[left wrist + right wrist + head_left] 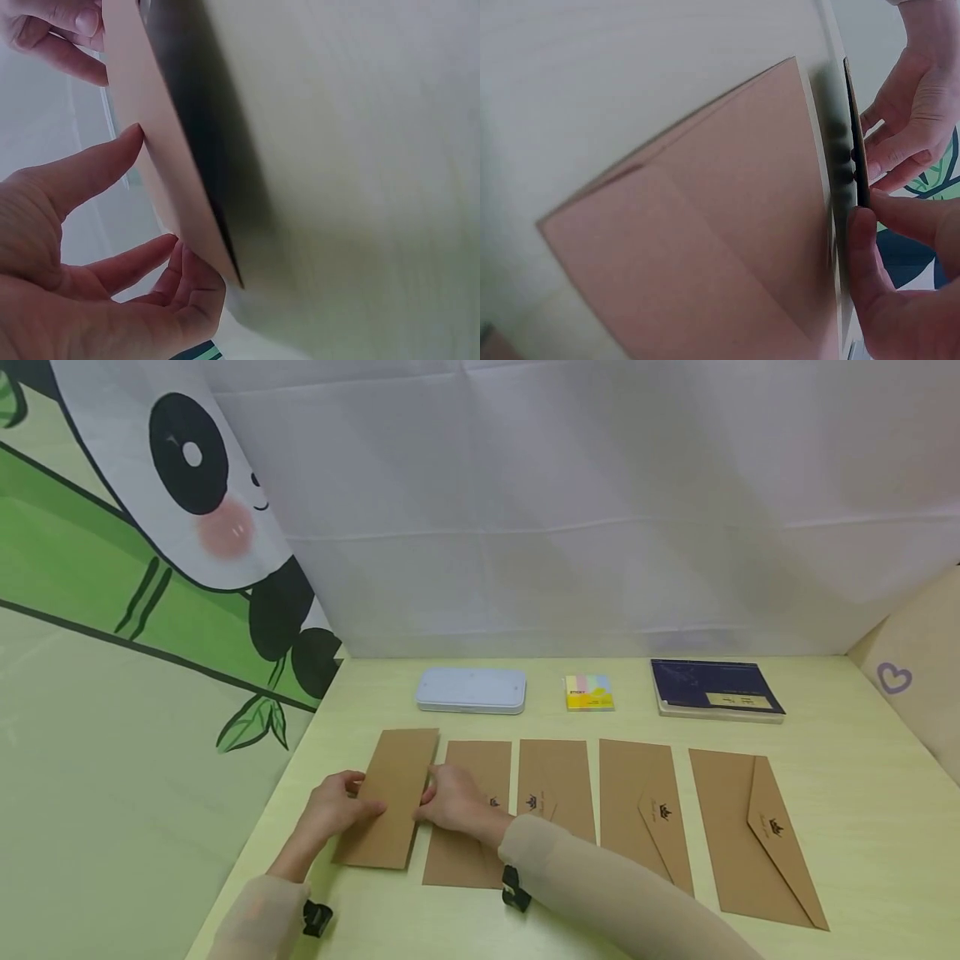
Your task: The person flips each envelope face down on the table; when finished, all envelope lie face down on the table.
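The left hand (339, 808) pinches a plain brown rectangular paper envelope (392, 789), raised between its fingers and those of the right hand (456, 799), also pinching, whose low sideways sweep could skew the flat brown crown-printed paper envelope (492, 768) beneath them.

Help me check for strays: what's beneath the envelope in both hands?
Shadowed tabletop shows at one edge of the envelope; what lies farther beneath is covered and can't be seen.

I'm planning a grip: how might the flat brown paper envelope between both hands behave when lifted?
The envelope is probably light, looking thin edge-on; likely fairly stiff, since its raised edge looks straight; its flat shape should hardly roll.
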{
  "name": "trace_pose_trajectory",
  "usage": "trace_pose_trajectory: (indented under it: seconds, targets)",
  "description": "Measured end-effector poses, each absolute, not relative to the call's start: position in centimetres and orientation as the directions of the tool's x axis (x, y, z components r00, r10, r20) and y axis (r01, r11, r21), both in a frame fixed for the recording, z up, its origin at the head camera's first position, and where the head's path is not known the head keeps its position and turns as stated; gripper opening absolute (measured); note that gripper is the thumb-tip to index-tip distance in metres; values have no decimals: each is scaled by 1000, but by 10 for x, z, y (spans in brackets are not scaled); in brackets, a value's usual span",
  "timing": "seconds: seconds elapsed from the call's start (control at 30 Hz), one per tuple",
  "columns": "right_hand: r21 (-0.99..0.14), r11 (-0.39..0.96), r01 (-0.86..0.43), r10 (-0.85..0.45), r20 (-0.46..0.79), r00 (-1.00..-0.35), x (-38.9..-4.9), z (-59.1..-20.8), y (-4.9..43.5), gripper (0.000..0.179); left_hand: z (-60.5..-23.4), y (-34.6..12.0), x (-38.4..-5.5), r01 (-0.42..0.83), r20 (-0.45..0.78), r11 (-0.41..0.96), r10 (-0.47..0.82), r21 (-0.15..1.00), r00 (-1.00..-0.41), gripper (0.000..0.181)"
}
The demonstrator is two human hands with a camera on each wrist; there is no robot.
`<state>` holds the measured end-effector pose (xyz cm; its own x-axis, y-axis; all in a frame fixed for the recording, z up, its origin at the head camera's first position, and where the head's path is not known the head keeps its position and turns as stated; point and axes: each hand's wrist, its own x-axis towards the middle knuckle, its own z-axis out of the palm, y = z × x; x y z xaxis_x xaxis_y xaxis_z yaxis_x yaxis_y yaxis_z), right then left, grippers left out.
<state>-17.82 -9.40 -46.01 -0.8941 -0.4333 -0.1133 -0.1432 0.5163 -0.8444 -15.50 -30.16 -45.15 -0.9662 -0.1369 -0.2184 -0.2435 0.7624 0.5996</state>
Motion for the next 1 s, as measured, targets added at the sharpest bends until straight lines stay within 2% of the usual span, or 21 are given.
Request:
trace_pose_trajectory:
  seconds: [0.13,0.3,0.37,1.0]
  targets:
    - [-823,547,-153,-436,-124,-891,-179,-460,-95,73,-451,-300,-155,-244,-214,769,-142,590,-966,71]
    - [-797,575,-184,-449,-119,-885,-182,-461,-97,37,-452,-300,-156,-242,-207,778,-147,580,-967,71]
    - [-786,589,-187,-451,-128,-883,-183,-461,-97,30,-453,-300,-156,-246,-207,779,-152,576,-966,71]
    - [-751,643,-150,-410,-172,-896,-186,-462,-102,34,-455,-300,-159,-233,-195,797,-148,556,-970,72]
